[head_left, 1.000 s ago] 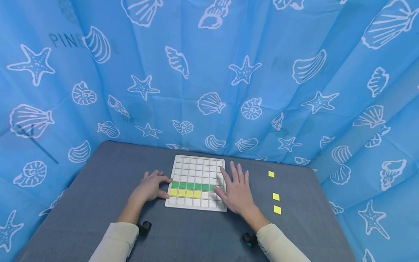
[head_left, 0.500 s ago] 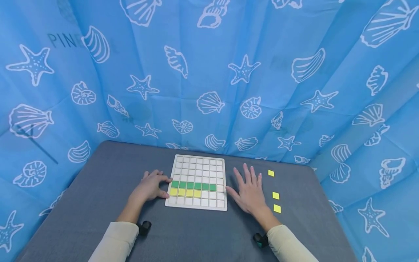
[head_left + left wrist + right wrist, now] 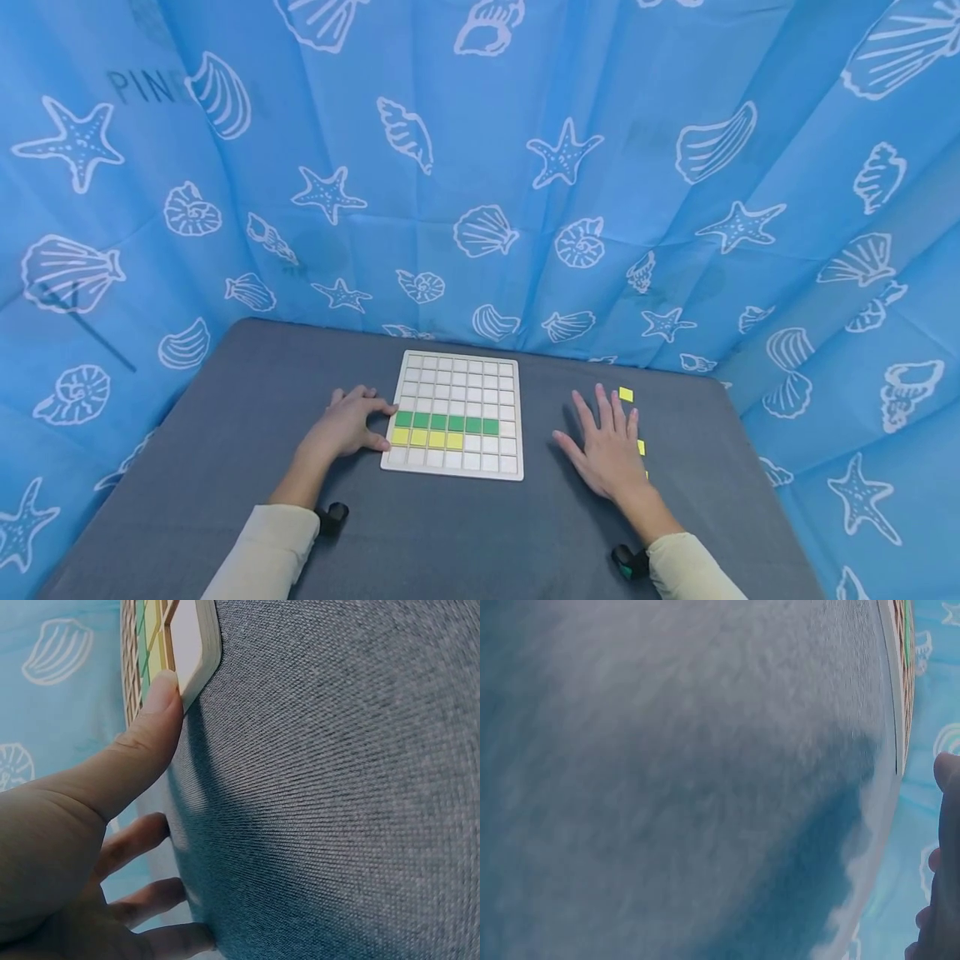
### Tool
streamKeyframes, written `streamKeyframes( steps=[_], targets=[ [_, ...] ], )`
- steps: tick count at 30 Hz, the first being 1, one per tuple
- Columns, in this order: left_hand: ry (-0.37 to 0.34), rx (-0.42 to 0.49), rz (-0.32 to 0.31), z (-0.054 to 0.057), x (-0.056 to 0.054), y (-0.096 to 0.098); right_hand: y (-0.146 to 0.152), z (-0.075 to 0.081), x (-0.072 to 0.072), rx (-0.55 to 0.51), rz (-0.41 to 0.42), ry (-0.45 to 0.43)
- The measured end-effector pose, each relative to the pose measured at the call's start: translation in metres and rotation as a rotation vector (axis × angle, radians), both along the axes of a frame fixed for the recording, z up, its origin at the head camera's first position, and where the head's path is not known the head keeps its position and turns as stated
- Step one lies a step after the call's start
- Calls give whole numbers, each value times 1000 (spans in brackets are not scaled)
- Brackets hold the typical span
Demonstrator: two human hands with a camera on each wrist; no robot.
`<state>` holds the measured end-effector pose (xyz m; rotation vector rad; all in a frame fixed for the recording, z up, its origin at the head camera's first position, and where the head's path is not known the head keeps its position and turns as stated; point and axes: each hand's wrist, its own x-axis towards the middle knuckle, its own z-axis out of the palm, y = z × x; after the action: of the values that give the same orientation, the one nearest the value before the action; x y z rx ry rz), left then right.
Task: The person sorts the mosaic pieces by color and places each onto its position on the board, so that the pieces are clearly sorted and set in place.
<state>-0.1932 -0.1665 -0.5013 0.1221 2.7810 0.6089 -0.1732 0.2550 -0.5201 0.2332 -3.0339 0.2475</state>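
A white gridded board point(image 3: 457, 390) lies flat on the grey cloth. One of its rows holds several green tiles point(image 3: 457, 423), and the row nearer me holds several yellow tiles point(image 3: 437, 439). My left hand point(image 3: 348, 425) touches the board's left edge with thumb and index finger apart; the left wrist view shows the thumb point(image 3: 139, 742) on the rim by a corner. Fingers spread, my right hand point(image 3: 609, 450) hovers to the right of the board, holding nothing. Beyond its fingertips lies a loose yellow tile point(image 3: 626, 394); two others are partly hidden behind the hand.
A grey cloth point(image 3: 450, 542) covers the table. Blue curtains point(image 3: 420, 200) with white shells and starfish hang along the back and sides. Black wrist cameras, left point(image 3: 332, 520) and right point(image 3: 630, 562), sit below the forearms.
My right hand has moved right, from over the board's right edge toward the loose yellow tiles, and now covers part of them. The left hand has stayed at the board's edge.
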Motion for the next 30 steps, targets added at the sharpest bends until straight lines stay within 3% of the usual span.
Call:
streamKeyframes(
  steps=[14, 30],
  targets=[
    [4, 3, 12, -1, -1, 0, 35, 3, 10, -37, -32, -55],
    [0, -6, 21, -3, -1, 2, 85, 2, 11, -209, -112, -274]
  ],
)
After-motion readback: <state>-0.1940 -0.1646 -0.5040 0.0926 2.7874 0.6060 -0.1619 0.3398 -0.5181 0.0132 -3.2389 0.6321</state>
